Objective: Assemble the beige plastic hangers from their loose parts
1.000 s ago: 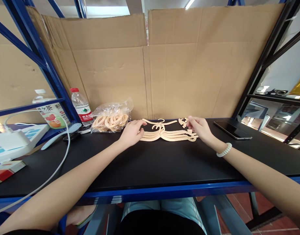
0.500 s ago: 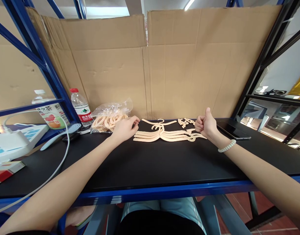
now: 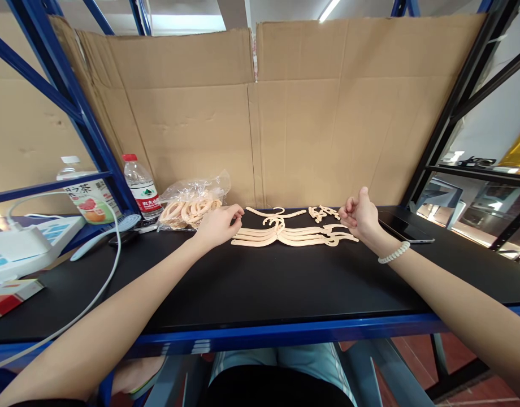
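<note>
A row of small pale wooden hangers (image 3: 291, 234) lies flat on the black table (image 3: 264, 282), with one more hanger (image 3: 277, 212) just behind it and a few small wooden pieces (image 3: 323, 212) at the back right. My left hand (image 3: 217, 225) hovers at the left end of the row, fingers curled and thumb against fingertips, with nothing visible in it. My right hand (image 3: 359, 217) sits at the right end of the row. Its fingers are curled in and its thumb is raised; it wears a white bead bracelet.
A clear bag of wooden rings (image 3: 192, 206) lies behind my left hand. A water bottle (image 3: 139, 183), a tea bottle (image 3: 86, 198), a white cable (image 3: 111, 265) and boxes stand at the left. A dark phone (image 3: 402, 227) lies right of my right hand. Cardboard walls the back.
Both hands have come off the ends of the hanger row and curled up beside it. The row has spread a little wider and shifted slightly left.
</note>
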`<control>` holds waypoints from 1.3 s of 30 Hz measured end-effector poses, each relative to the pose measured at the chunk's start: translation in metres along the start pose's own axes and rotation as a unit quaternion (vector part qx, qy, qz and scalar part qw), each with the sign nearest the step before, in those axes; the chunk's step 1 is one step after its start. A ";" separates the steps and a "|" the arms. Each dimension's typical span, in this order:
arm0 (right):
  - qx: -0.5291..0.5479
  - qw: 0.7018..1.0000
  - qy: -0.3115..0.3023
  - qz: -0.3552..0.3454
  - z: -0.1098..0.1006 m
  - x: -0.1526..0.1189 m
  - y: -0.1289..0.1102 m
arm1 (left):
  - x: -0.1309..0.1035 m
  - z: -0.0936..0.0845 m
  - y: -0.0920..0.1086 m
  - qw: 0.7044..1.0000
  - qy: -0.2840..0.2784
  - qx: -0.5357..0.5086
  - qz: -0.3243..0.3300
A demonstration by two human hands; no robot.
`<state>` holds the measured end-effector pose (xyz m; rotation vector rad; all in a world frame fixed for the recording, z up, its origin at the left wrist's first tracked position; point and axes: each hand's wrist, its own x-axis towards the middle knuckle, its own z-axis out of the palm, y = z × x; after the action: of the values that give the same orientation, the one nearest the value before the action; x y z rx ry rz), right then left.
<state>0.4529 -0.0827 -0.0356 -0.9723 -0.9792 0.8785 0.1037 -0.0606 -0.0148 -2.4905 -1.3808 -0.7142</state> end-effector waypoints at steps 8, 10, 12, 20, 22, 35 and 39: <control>0.039 0.998 0.041 0.026 -0.007 0.002 -0.001 | -0.001 0.001 0.001 1.000 0.001 0.000 0.006; 0.044 0.998 0.027 0.036 -0.008 0.003 -0.001 | 0.000 0.002 0.001 1.000 -0.001 0.001 0.009; 0.060 0.997 0.021 0.044 -0.007 0.004 0.000 | 0.000 0.002 0.001 1.000 -0.004 0.004 0.009; 0.012 0.999 0.046 -0.010 -0.006 0.008 0.010 | -0.001 0.005 0.001 1.000 -0.008 0.011 0.019; 0.009 0.998 0.059 -0.012 -0.006 0.009 0.011 | -0.001 0.006 0.000 1.000 -0.012 0.008 0.023; 0.022 0.996 0.082 0.022 -0.012 0.014 0.016 | -0.002 0.003 0.004 0.999 -0.031 0.003 0.028; -0.001 0.999 0.052 0.013 -0.015 0.016 0.019 | -0.002 0.003 0.006 0.999 -0.034 0.005 0.031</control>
<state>0.4690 -0.0657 -0.0533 -1.0244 -0.8810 0.8407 0.1088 -0.0644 -0.0185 -2.5598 -1.3195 -0.6123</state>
